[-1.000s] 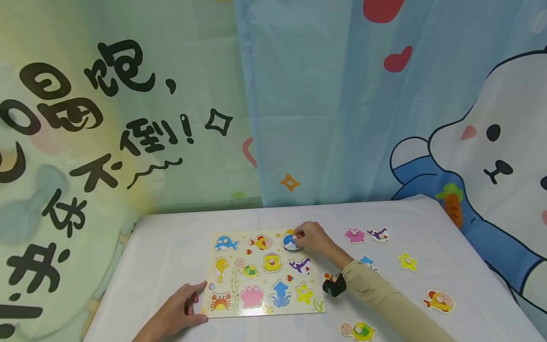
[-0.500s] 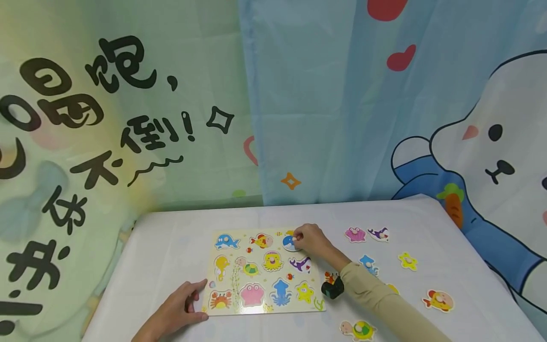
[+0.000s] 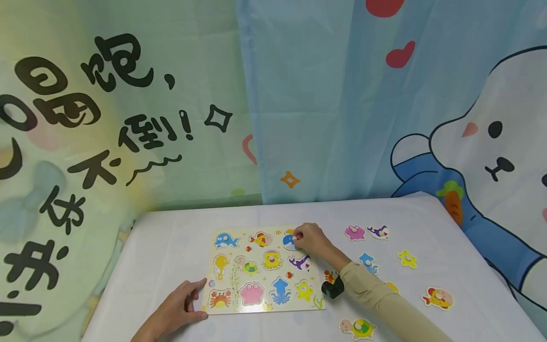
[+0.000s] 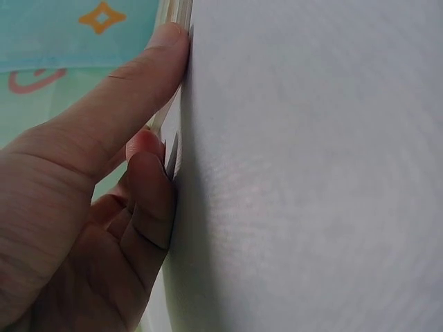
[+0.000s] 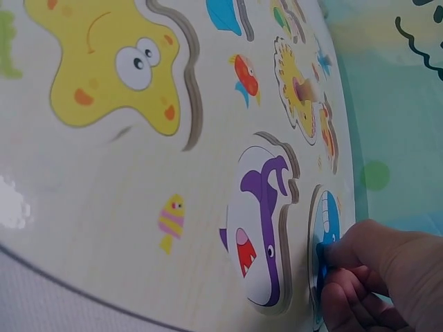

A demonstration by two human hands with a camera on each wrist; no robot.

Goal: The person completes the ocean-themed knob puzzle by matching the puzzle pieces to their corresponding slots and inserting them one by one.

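A pale wooden puzzle board [image 3: 235,308] with sea-animal pictures lies flat on the table. My right hand [image 3: 313,241] pinches a blue whale puzzle piece [image 5: 331,214] at the board's far right corner. In the right wrist view that piece sits at its recess, partly covered by my fingers; I cannot tell if it is fully seated. My left hand [image 3: 179,304] touches the near left corner of the board, thumb and index fingertips against its edges. The octopus piece [image 3: 272,260] shows a knob and lies within the board.
Loose pieces lie right of the board: a pink crab-like one [image 3: 355,232], a purple whale [image 3: 378,232], a blue squid [image 3: 368,263], a starfish [image 3: 407,259], a fish [image 3: 438,299] and a turtle [image 3: 358,328]. Others are partly hidden by my right arm. A printed curtain [image 3: 299,118] hangs behind.
My right hand stays at the same corner with the whale puzzle piece; its forearm has shifted slightly, uncovering more of the squid. My left hand keeps its place.
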